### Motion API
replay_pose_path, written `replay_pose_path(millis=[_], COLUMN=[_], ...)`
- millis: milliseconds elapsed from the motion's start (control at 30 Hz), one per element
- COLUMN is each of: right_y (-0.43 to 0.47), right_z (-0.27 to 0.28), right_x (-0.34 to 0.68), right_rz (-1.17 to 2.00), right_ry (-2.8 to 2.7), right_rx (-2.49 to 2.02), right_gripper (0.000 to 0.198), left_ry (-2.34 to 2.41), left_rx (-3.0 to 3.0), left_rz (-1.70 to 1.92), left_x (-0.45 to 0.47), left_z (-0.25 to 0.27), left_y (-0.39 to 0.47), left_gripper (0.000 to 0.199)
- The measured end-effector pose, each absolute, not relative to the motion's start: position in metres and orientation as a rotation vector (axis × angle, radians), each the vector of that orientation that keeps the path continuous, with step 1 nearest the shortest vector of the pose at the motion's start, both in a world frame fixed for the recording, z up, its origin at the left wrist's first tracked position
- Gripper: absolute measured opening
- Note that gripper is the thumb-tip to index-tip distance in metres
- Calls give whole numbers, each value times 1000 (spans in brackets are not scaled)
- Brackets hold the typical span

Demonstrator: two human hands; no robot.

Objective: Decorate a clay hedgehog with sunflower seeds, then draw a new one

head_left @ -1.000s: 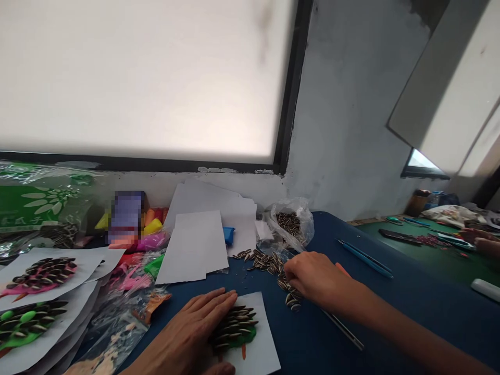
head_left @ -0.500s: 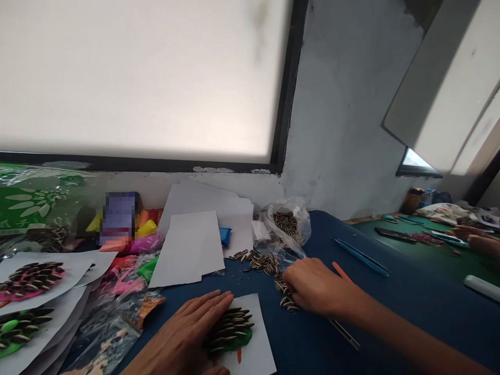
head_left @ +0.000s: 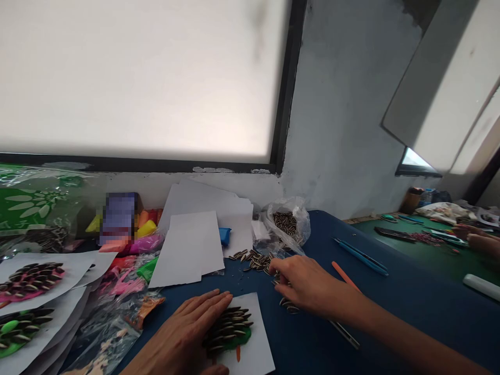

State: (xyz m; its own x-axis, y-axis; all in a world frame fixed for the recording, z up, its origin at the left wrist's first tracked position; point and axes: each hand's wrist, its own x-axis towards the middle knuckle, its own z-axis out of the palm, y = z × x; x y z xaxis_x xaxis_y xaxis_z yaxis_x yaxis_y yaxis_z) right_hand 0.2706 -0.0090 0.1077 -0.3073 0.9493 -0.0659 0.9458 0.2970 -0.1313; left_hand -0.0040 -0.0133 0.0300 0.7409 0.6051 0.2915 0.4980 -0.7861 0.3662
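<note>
A white card lies before me. It bears a green clay shape with rows of striped sunflower seeds and orange clay strips below. My left hand rests flat over the card's left side, fingers stretched out, covering part of the seeded shape. To the right, my right hand reaches down into a loose pile of sunflower seeds. Its index finger and thumb are bent and apart, with seeds between and beneath them; the other fingers are partly hidden. No seed shows in its grip.
A plastic bag of seeds stands behind the pile. White sheets, colourful clay packs and seeded cards lie leftward. Blue tweezers and an orange stick lie right. Another person's hand is at the green table.
My right hand has shifted slightly left over the seed pile, and its thumb and index finger look farther apart. My left hand and the card have hardly moved.
</note>
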Motion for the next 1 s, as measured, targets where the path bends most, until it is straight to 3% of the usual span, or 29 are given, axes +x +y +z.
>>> replay_pose_path(millis=[267, 467, 1000], right_y=[-3, -7, -13], right_z=[105, 108, 118], right_x=[278, 268, 275], right_rz=[205, 279, 174], right_ry=[-2533, -2639, -2697], right_rx=[-1817, -1701, -2020], right_gripper=[16, 28, 22], left_ry=[862, 855, 846], left_rx=[2664, 2681, 2645], left_rz=[584, 593, 577], left_x=[-2, -3, -3], left_z=[29, 28, 30], left_y=[-12, -13, -13], left_gripper=[77, 77, 77])
